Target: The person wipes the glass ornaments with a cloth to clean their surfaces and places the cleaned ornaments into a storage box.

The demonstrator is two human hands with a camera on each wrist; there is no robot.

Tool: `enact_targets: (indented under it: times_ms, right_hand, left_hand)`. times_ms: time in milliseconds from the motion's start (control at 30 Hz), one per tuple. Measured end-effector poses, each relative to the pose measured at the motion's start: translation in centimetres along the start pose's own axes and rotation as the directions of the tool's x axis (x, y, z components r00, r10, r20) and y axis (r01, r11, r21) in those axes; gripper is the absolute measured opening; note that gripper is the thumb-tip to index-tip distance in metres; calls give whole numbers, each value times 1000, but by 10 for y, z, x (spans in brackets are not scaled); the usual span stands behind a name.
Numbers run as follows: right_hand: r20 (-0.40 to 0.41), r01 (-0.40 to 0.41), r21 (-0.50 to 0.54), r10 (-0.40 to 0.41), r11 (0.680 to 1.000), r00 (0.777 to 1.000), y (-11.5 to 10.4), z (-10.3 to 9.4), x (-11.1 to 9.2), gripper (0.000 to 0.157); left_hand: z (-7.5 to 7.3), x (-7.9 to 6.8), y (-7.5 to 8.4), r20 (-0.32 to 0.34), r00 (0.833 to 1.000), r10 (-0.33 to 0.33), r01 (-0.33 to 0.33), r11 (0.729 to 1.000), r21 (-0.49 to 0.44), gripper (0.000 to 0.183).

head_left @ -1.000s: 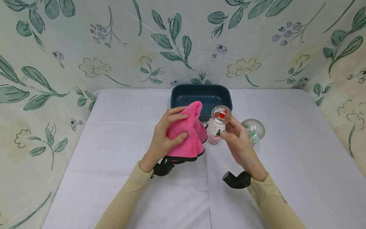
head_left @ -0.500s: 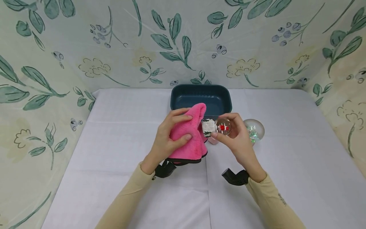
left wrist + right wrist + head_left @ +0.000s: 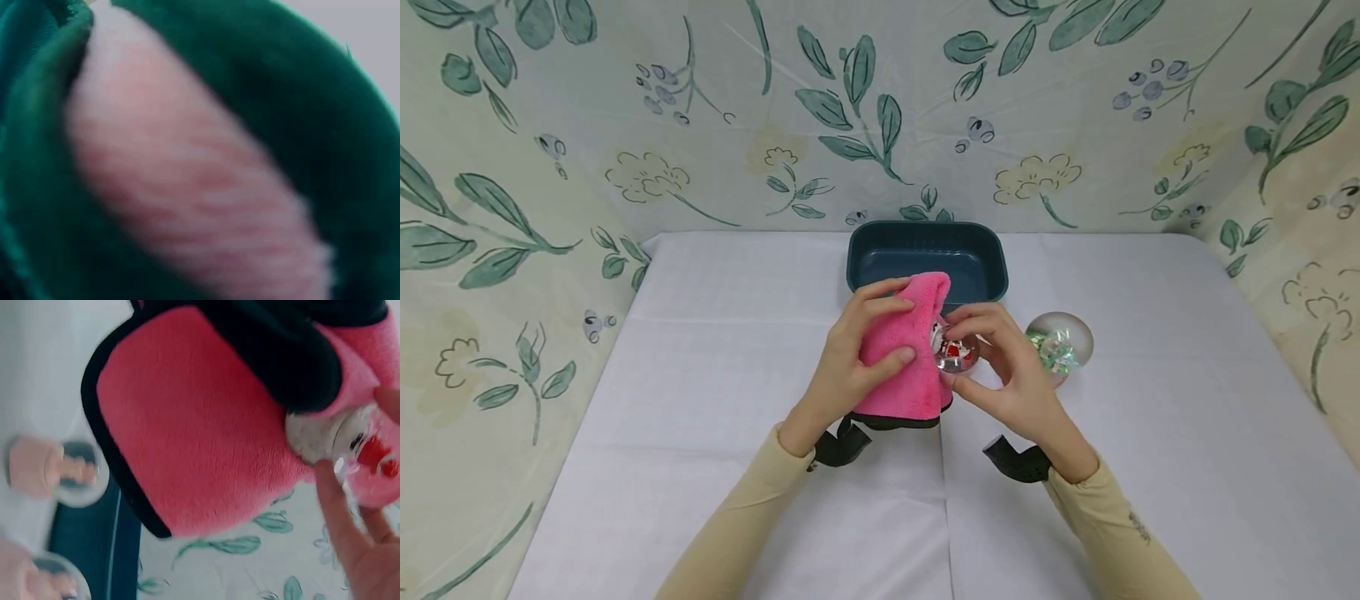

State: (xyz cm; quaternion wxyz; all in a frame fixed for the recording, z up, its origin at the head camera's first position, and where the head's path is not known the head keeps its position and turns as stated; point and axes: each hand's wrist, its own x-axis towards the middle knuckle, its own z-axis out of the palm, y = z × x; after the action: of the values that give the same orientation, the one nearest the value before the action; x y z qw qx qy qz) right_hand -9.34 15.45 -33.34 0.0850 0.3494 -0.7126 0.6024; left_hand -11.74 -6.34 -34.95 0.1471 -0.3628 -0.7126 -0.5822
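The cloth (image 3: 891, 333) is pink — edged in black. The tray (image 3: 925, 258) is dark blue, the pale backdrop (image 3: 925, 100) green-leaved.

Snow globe (image 3: 958, 355) right of cloth (image 3: 895, 385), tray (image 3: 925, 254) behind.

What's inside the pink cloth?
Part of a snow globe. Its clear ball, with something red inside, pokes out of the cloth, and some white base shows. The rest of the base is covered, so I can't see it.
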Motion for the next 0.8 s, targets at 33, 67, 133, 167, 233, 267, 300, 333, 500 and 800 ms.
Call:
enact_targets:
  times_ms: [33,67,133,167,233,267,300,333,500,800]
  right_hand:
    - [16,37,-26,-37,999,999,0,-1,1,41]
    - [25,70,-58,-68,996,997,0,-1,2,37]
    - [27,122,-101,-120,987,992,1,-2,3,37]
    - [22,134,-107,-132,985,991,1,-1,3,41]
    - [-5,128,-83,-128,988,992,1,0,4,45]
    - [-24,108,-58,-109,992,994,1,0,4,46]
    - [-44,78,-19,-79,997,996,1,1,4,45]
    - [-65,40,33,-38,999,997,1,2,4,43]
    - [-154,-190,299,244,935,957,-1,8,1,29]
    - [-111,-281,202,307,938,945,-5,11,0,38]
  left_hand:
    - [0,0,0,16,1000,-3,3,1000,-6,47]
    - [1,0,0,32,999,-3,3,1000,-4,47]
    - [2,0,0,60,998,6,-6,1000,0,45]
    - [3,-1,0,70,997,14,-14,1000,7,44]
    - [4,0,1,79,996,37,-40,999,30,43]
    - [5,0,2,80,996,50,-54,998,42,42]
    - [5,0,3,82,995,63,-67,997,47,41]
    - [6,1,3,83,994,71,-76,996,51,41]
    - [8,2,5,114,989,93,-100,993,57,43]
    - [8,-2,1,70,990,124,-127,991,47,41]
